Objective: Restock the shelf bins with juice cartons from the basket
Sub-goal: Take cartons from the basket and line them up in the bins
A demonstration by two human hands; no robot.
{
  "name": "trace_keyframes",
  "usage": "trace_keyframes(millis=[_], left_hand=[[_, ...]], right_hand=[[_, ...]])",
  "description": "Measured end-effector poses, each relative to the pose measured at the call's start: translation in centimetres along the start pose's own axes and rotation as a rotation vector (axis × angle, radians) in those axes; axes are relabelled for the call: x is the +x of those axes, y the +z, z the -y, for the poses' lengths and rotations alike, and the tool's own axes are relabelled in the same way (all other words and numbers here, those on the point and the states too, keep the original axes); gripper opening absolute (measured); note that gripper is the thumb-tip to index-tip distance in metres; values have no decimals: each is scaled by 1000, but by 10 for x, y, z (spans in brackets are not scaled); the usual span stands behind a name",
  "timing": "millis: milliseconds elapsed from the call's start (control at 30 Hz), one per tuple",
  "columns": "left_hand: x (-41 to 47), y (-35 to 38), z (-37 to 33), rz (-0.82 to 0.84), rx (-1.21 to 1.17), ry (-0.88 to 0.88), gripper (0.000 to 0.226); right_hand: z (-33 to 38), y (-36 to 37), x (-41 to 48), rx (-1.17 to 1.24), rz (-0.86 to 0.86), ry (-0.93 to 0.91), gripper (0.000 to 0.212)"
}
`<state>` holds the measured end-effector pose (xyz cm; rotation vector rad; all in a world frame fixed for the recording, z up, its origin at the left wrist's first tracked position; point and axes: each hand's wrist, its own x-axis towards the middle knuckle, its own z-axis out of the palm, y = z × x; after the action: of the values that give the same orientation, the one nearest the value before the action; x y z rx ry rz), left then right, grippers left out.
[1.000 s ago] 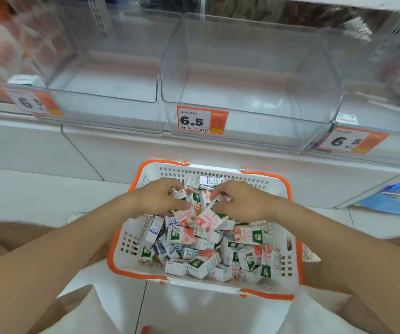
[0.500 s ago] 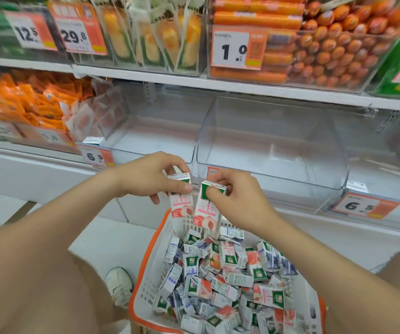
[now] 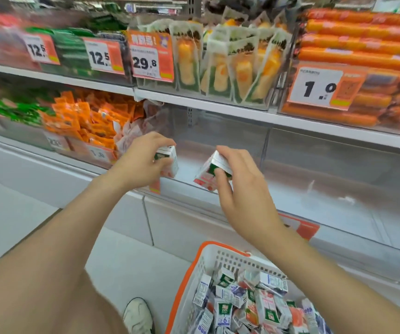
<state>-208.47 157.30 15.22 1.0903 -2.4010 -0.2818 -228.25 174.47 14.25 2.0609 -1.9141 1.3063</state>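
My left hand [image 3: 143, 162] grips a small white, green and red juice carton [image 3: 170, 160] at the front lip of a clear shelf bin [image 3: 220, 138]. A little to the right, my right hand [image 3: 242, 189] holds a second carton [image 3: 208, 172] tilted over the same bin's front edge. That bin looks bare inside. The white basket with an orange rim [image 3: 208, 259] sits low at the bottom right, full of several more juice cartons [image 3: 247, 304].
Another clear bin [image 3: 338, 169] lies to the right. Orange snack packets [image 3: 92, 116] fill the bin on the left. The upper shelf holds corn packs [image 3: 220, 66] and orange sausages [image 3: 355, 49] behind price tags. My white shoe [image 3: 138, 317] stands beside the basket.
Both hands have lifted a carton each out of the basket and carried them up and forward to the bin's front edge. The view has swung up and left.
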Motion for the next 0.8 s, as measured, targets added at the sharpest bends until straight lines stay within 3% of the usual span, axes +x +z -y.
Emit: trace_keyframes(millis=[100,267,400,600,700,800], left_hand=[[4,9,27,111,50,-38,43],[13,19,54,270,135,-132,40],[13,18,57,369,122,-116,36],[6,12,50,302,85,-203,46],[1,7,46,297,156,-228,59],[-5,4,44,313,343,-290,55]], right_hand=[[-8,36,35,-76,92,53,41],[-22,80,83,-128,389,220,34],[-26,99,97,-24,528,319,29],[-38,111,108,329,777,561,47],[-35,119,112,291,897,542,33],[-30,128,113,260,873,478,32]])
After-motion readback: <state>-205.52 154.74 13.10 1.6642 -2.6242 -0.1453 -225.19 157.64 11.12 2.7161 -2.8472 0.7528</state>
